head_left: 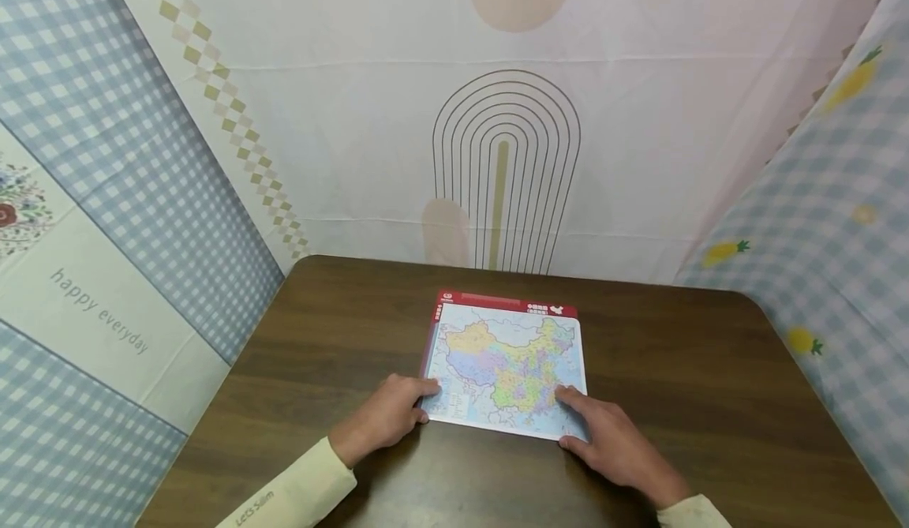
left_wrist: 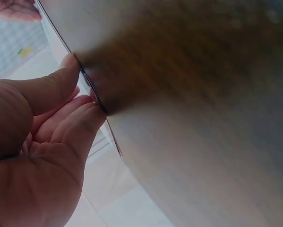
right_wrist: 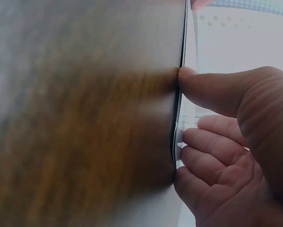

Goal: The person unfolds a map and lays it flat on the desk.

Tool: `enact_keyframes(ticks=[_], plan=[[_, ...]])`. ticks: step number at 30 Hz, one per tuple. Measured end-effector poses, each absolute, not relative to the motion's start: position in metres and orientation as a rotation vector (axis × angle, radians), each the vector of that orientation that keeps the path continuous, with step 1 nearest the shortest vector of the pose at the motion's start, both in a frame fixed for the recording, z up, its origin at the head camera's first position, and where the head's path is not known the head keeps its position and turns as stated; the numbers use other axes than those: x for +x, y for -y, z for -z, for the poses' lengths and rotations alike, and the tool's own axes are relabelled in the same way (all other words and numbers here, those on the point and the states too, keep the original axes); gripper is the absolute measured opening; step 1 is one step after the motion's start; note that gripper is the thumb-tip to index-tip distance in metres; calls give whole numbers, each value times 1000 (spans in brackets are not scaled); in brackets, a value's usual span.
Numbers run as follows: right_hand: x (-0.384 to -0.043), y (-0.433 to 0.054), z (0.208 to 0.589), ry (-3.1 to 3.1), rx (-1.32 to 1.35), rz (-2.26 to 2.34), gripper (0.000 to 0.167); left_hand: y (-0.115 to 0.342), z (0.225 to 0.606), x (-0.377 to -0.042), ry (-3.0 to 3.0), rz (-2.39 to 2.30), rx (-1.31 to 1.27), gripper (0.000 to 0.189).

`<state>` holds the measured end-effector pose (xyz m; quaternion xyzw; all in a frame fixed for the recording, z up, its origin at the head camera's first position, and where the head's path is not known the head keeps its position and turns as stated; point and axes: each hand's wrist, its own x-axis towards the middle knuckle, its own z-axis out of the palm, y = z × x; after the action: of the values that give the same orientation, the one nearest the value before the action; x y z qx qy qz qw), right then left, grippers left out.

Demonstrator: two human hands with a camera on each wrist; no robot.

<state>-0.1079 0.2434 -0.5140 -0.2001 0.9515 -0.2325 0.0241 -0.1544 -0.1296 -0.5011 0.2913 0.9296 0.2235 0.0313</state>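
Note:
A flat map board [head_left: 507, 362] with a red border and a coloured map lies on the table before me. My left hand [head_left: 387, 413] rests at its near left corner, fingertips on the left margin and thumb by the near edge. At the near right corner, my right hand [head_left: 611, 437] lays a finger on the printed face, its thumb beside the near edge. In the wrist views, the left thumb [left_wrist: 61, 80] and right thumb [right_wrist: 217, 85] stand apart from the other fingers. The board shows there as a thin edge; some fingertips are hidden.
The brown wooden table [head_left: 341, 323] extends around the board. A white patterned cloth [head_left: 355, 141] hangs behind its far edge. Blue checked cloths hang on the left [head_left: 142, 133] and right [head_left: 845, 220].

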Motion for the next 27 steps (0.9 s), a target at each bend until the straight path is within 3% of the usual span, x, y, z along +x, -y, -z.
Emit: enact_keyframes(ticks=[13,20,27], plan=[[-113,-247,514,-2985,-668,697,65,126,498,-143,-2790,-666,885,37],[-121,-252,515,-3023,-702,687,64,119,498,-132,-2798,-600,932,17],[-130,-256,513,-3004,-703,680,63,111,496,-121,-2797,-567,860,17]])
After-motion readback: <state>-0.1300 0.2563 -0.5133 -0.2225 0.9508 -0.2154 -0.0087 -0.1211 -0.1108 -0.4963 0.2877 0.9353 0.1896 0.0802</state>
